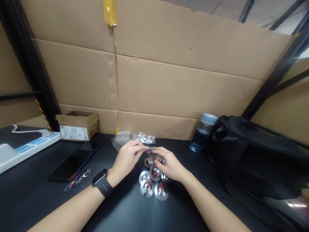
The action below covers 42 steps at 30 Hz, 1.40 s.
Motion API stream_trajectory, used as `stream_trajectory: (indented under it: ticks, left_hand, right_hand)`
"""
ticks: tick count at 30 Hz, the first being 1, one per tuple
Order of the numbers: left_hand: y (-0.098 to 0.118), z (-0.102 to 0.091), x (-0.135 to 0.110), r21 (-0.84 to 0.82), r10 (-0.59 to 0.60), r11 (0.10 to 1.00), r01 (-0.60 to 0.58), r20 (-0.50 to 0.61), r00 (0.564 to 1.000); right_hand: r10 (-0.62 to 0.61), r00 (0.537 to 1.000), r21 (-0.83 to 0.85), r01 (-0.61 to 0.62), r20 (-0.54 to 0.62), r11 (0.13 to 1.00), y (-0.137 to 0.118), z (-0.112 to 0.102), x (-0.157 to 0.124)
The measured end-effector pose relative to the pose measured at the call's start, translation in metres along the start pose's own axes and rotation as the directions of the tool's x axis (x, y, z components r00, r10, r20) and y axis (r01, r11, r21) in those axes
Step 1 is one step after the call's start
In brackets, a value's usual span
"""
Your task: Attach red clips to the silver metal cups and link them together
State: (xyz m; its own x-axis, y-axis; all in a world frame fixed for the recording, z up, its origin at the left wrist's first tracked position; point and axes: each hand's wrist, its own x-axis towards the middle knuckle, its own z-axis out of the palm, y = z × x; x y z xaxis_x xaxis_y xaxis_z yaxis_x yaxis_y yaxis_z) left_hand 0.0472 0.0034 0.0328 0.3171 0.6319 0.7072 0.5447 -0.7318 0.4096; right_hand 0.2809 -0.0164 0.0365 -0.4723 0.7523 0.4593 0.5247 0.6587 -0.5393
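Between my two hands is a small clear plastic bag [150,149], with something shiny and red showing in it. My left hand [126,158], a watch on its wrist, pinches the bag's left edge between thumb and fingers. On the other side, my right hand [171,163] has its fingers curled over the bag's right edge; its thumb hangs lower, over the metal discs. Several silver finger cymbals [147,188] with red loops lie in a loose pile below the hands. Part of the pile is hidden by my right hand. Behind the hands lie packed cymbals in clear bags [146,138].
More clear plastic bags [120,139] lie by the cardboard wall [154,87]. To the left are an open cardboard box [93,125], a power strip [31,151], a dark phone [74,162] and a keychain [77,180]. A water bottle [202,133] and black bag [256,161] stand right.
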Motion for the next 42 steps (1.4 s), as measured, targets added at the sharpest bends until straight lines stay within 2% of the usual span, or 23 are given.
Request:
stream_trajectory:
  ticks: [3,5,8,10,12,14,17,22,27,30,33,37,42]
  left_hand:
    - [0.0,0.002,0.0,-0.026,-0.042,0.999,0.043,0.01,0.999]
    - [-0.002,0.004,0.001,-0.081,-0.117,0.99,0.118,0.015,0.993]
    - [-0.008,0.008,0.003,-0.23,-0.282,0.93,0.288,0.06,0.958]
    - [-0.013,0.009,0.004,-0.265,-0.339,0.898,0.35,0.088,0.937]
    - [-0.016,0.007,0.005,-0.215,-0.31,0.923,0.319,0.076,0.948]
    - [-0.016,0.004,0.005,-0.158,-0.228,0.959,0.235,0.057,0.972]
    - [-0.01,0.002,0.005,-0.178,-0.145,0.972,0.155,0.068,0.987]
    - [-0.005,0.006,0.004,-0.21,-0.202,0.953,0.22,0.106,0.974]
    - [-0.013,0.012,0.002,-0.262,-0.238,0.919,0.293,0.223,0.945]
    - [-0.017,0.015,-0.002,-0.298,-0.222,0.9,0.32,0.32,0.921]
    - [-0.018,0.018,-0.005,-0.265,-0.163,0.925,0.272,0.37,0.915]
    - [-0.017,0.019,-0.007,-0.16,-0.133,0.966,0.202,0.361,0.923]
    - [-0.018,0.021,-0.006,-0.2,-0.167,0.95,0.24,0.324,0.931]
  right_hand:
    - [0.004,1.0,-0.01,-0.004,0.005,1.0,0.0,0.0,0.0]
    - [0.007,1.0,-0.016,-0.007,0.011,1.0,0.0,-0.001,0.0]
    - [0.006,1.0,-0.018,-0.005,0.024,1.0,0.0,-0.002,-0.001]
    - [0.004,0.999,-0.02,-0.003,0.036,1.0,0.0,-0.002,-0.001]
    - [0.001,0.999,-0.023,0.001,0.049,1.0,0.0,-0.001,-0.001]
    - [-0.001,0.999,-0.023,0.002,0.054,1.0,0.0,0.0,-0.001]
    - [-0.01,0.999,-0.01,0.01,0.031,1.0,-0.002,0.001,0.0]
    - [-0.042,0.999,0.054,0.043,-0.017,0.998,-0.009,0.0,0.0]
    - [0.033,0.997,0.126,-0.023,-0.073,0.992,-0.006,0.001,0.001]
    - [0.064,0.994,0.169,-0.048,-0.089,0.984,-0.003,0.002,0.002]
    - [0.08,0.993,0.177,-0.064,-0.088,0.982,-0.003,0.003,0.002]
    - [0.086,0.995,0.164,-0.076,-0.054,0.983,-0.005,0.004,0.002]
    - [0.044,0.998,0.13,-0.037,-0.047,0.991,-0.007,0.003,0.002]
